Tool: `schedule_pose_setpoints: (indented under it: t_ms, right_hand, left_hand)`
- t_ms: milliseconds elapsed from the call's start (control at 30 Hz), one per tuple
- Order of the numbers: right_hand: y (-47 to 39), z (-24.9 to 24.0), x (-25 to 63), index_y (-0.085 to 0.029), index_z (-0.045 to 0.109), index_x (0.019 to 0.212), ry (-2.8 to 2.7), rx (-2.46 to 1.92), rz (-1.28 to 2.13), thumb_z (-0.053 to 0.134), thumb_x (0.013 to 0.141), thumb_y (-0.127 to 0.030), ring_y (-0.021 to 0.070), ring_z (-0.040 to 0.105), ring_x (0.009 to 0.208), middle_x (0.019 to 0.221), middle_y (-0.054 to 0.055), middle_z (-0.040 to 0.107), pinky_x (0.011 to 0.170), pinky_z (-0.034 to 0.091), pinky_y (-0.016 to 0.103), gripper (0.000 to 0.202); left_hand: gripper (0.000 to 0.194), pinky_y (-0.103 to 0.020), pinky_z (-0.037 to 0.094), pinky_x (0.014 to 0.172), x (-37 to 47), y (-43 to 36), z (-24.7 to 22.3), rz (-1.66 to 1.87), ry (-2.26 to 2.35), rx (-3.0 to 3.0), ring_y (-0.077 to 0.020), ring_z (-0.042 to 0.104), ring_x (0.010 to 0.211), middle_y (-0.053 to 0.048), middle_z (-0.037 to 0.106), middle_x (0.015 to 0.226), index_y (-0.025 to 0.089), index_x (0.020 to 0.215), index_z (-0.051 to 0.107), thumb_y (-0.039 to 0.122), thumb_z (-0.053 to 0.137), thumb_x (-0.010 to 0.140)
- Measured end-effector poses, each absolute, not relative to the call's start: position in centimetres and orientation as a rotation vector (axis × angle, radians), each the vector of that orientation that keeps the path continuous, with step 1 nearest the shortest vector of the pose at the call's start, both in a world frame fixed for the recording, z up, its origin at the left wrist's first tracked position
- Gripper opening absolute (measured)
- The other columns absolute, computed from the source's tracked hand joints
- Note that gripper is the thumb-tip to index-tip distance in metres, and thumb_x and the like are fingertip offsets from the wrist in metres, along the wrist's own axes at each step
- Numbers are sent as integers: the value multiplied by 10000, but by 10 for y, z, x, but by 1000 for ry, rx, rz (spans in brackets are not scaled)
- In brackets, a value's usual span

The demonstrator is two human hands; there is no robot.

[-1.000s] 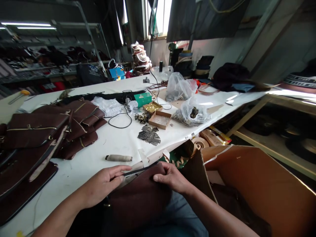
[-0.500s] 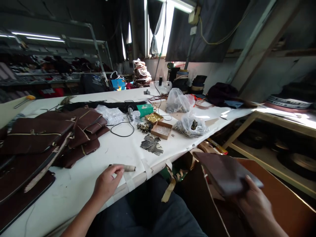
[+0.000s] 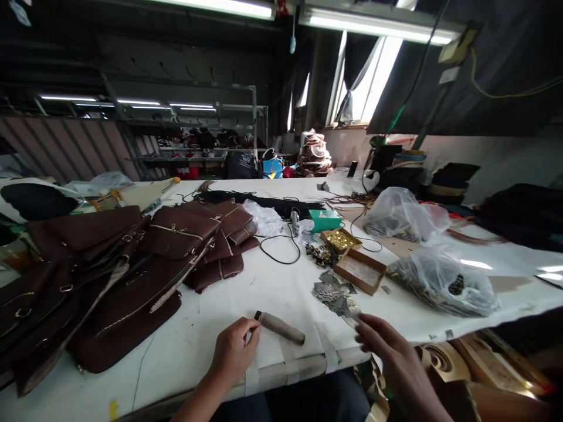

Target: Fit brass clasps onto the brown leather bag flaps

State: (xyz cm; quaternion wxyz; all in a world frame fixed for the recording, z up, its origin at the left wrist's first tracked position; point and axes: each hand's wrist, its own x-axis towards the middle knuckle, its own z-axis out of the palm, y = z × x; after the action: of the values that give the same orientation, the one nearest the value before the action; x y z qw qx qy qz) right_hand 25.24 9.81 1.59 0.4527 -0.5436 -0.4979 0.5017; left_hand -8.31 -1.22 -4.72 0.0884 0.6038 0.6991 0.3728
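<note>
My left hand [image 3: 235, 351] rests at the table's front edge with thumb and fingers pinched together; whatever is between them, if anything, is hidden. Just beside its fingertips lies a grey, wrapped-looking cylindrical handle [image 3: 281, 327] with a dark end. My right hand [image 3: 391, 357], slightly blurred, reaches over the front edge with its fingers stretched out. Its fingertips are at the near side of a pile of flat grey metal pieces [image 3: 332, 293]. Behind that pile stand a shallow cardboard box [image 3: 360, 272] and a smaller box of gold-coloured hardware [image 3: 341, 239].
Brown leather bags [image 3: 162, 258] are heaped on the left of the white table [image 3: 229, 305]. Clear plastic bags [image 3: 444, 281] of parts sit on the right. A green box [image 3: 324, 220] and a black cord [image 3: 281, 262] lie mid-table. Tape rolls [image 3: 444, 360] are below the right edge.
My right hand has let go of the brown leather piece over the box at right and moved left to the metal pieces. The view has turned right-to-left; my left hand stays by the handle.
</note>
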Motion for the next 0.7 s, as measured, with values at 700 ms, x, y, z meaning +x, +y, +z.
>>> schedule_pose_setpoints:
  t_ms: [700]
  right_hand:
    - [209, 86, -148, -213, 723, 1359, -2697, -57, 79, 576, 1016, -279, 281, 651, 1017, 1098, 128, 764, 929, 388, 439, 379]
  left_hand:
    - [198, -411, 576, 697, -87, -2, -60, 1236, 2121, 1385, -225, 668, 664, -113, 765, 910, 275, 998, 731, 385, 575, 948]
